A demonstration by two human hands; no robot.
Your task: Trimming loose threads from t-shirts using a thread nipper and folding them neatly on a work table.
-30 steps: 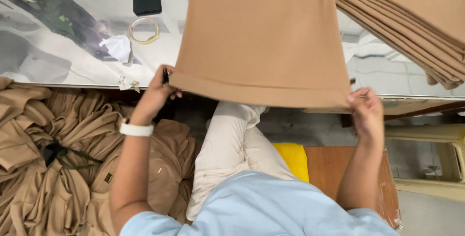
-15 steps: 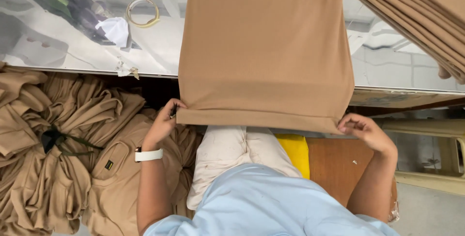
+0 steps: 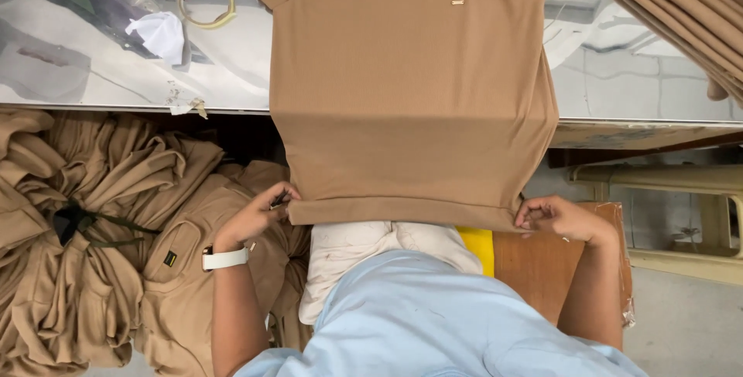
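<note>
Left of the tan shirt (image 3: 414, 98), a heap of tan garments (image 3: 93, 238) lies below the desk (image 3: 85, 67) edge, with a white crumpled scrap (image 3: 159, 32) and a ring of tape (image 3: 205, 1) on the desk above. The left hand (image 3: 255, 214), a white watch (image 3: 224, 258) on its wrist, has its grip pinched on the shirt's lower left hem corner. The shirt lies flat on the desk, its lower part hanging over the near edge. The right hand (image 3: 561, 218) pinches the lower right hem corner. Right of the shirt, folded tan cloth (image 3: 681, 13) lies stacked
</note>
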